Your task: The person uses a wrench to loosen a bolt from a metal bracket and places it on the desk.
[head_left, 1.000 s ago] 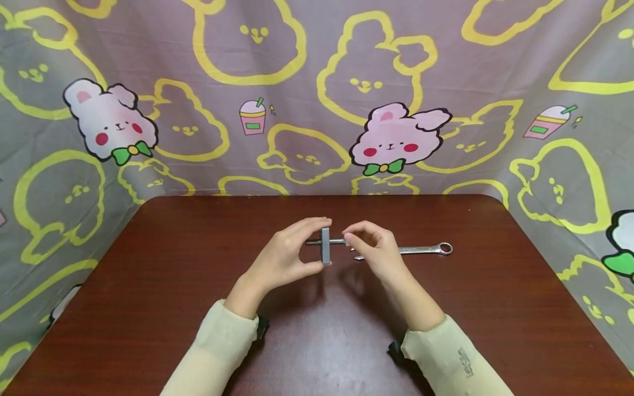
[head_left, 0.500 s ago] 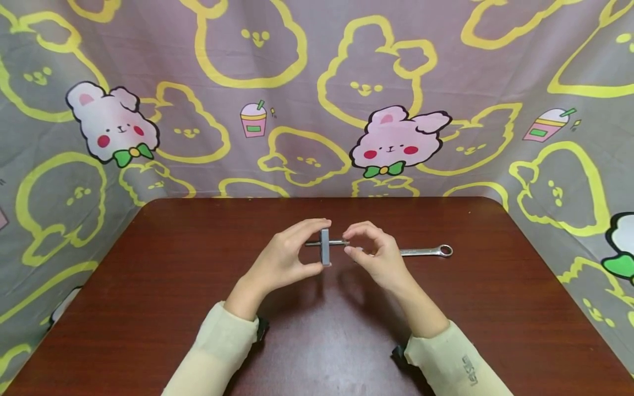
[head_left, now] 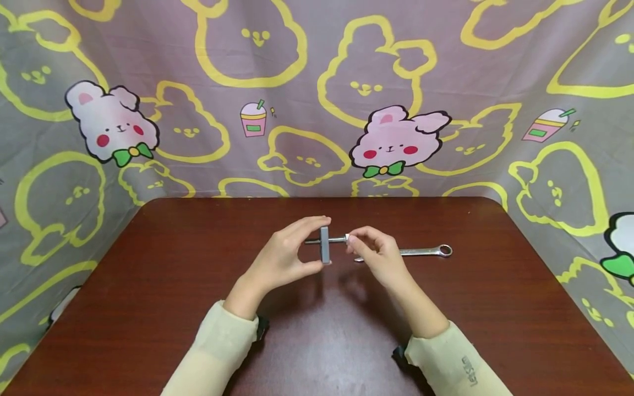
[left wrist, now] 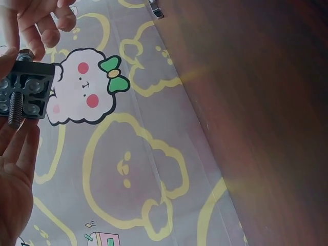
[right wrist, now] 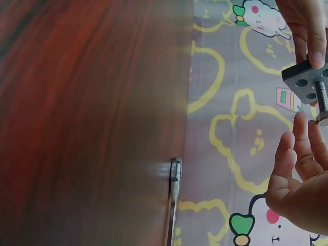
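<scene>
Above the tabletop (head_left: 163, 286), midway between its side edges and toward the far one, the left hand (head_left: 279, 256) clamps a grey block (head_left: 324, 245) between thumb and fingers; a bolt (head_left: 337, 240) passes through it. The right hand (head_left: 378, 252), thumb and forefinger parted half a second ago, now pinches the bolt's head, suggesting turning in stages. A wrench (head_left: 420, 251) lies behind, rightward.

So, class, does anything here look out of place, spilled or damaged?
Nothing stands out. The bolt passes squarely through the block in the left hand, the right hand touches one end, and the wrench lies on the table.
</scene>
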Available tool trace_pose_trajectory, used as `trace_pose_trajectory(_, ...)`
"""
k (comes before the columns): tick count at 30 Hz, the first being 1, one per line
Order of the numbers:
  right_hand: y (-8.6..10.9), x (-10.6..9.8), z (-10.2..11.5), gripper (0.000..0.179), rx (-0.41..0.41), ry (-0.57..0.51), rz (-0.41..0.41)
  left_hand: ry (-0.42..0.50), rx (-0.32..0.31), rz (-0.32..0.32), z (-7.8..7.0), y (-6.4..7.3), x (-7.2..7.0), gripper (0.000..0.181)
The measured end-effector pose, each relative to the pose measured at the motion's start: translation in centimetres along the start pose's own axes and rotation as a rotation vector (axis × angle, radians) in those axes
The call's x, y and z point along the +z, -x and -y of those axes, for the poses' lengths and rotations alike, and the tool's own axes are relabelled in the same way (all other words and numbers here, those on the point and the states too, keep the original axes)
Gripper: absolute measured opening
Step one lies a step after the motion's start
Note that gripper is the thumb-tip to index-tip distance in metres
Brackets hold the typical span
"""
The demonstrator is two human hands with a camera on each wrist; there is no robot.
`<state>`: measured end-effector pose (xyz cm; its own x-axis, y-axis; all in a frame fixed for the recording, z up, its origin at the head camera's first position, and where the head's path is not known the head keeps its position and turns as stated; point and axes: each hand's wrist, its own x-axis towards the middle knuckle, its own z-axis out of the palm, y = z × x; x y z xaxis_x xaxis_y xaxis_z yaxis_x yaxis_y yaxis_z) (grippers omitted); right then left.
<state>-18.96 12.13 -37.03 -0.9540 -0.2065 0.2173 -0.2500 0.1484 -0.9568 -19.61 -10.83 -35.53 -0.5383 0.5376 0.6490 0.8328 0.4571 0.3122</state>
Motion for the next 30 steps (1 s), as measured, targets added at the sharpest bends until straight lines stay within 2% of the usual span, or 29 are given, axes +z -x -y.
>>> trace_pose_trajectory(8, -0.07, 0.15, 0.19, 0.021, 0.013, -0.021, -0.006, 0.0, -0.007, 0.001, 0.03, 0.12, -0.16, 0.072)
trace_pose_trajectory(18, 0.21, 0.08, -0.1, 0.026, -0.083, -0.008, 0.019, 0.012, -0.012, 0.009, 0.23, 0.37, 0.0, 0.072)
trace_pose_trajectory(26, 0.23, 0.17, -0.16, 0.014, -0.215, -0.072, 0.022, 0.014, 0.001, 0.005, 0.35, 0.25, 0.07, 0.072)
trace_pose_trajectory(30, 0.25, 0.2, -0.07, 0.013, -0.241, -0.09, 0.017, 0.011, -0.001, 0.004, 0.36, 0.24, 0.06, 0.073)
